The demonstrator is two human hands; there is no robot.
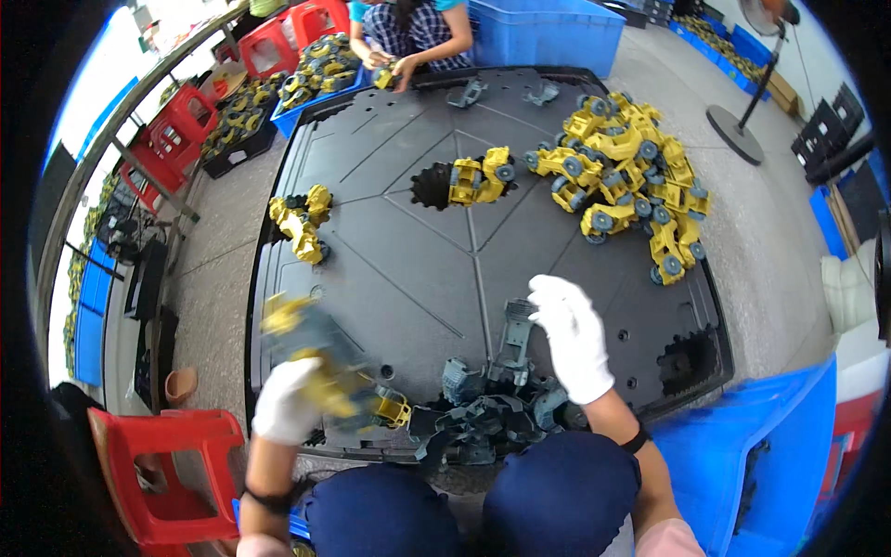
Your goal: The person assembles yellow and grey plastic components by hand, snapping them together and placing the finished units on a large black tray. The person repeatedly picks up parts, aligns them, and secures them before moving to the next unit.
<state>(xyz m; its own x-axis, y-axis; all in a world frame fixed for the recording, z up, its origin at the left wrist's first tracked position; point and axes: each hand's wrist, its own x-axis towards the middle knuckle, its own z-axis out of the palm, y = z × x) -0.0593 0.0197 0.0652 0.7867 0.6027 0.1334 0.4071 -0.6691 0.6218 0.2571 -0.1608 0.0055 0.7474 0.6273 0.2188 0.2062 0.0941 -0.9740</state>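
**Yellow-and-grey toy piece (327, 351) a smear of colour at the left glove!**

And it's up over the near left of the black table (399, 274), streaked so badly that its exact shape can't be made out. The left hand (290, 406), white-gloved, has hold of it at its near side; fingers bent around it, it seems, but the blur hides just how tightly they close. Right beside it, a yellow toy body (393, 407) sits sharp and clear at the near edge.

Across to the right hand (571, 339), gloved in white too, and what a contrast! Fingers stretched out long, thumb a little apart, nothing visible in the grasp. A long grey chassis part (516, 336) lies just to the left of those fingertips; whether they touch, I can't tell from this angle. Below it, close to the person's knees, a jumble of grey parts (483, 422) crowds the table's near edge.

Look to the far right corner: a great heap of yellow toy vehicles (622, 167), grey wheels pointing every which way! Two more yellow toys (481, 176) stand mid-table, just right of a dark toothed opening (430, 186), and another small cluster of yellow toys (302, 229) holds the left side.

At the far edge, a co-worker's hands (406, 67) are on a small yellow piece (383, 76). Big blue bin (548, 37) beside them, another blue bin (742, 446) down at near right, red stool (172, 436) at near left.
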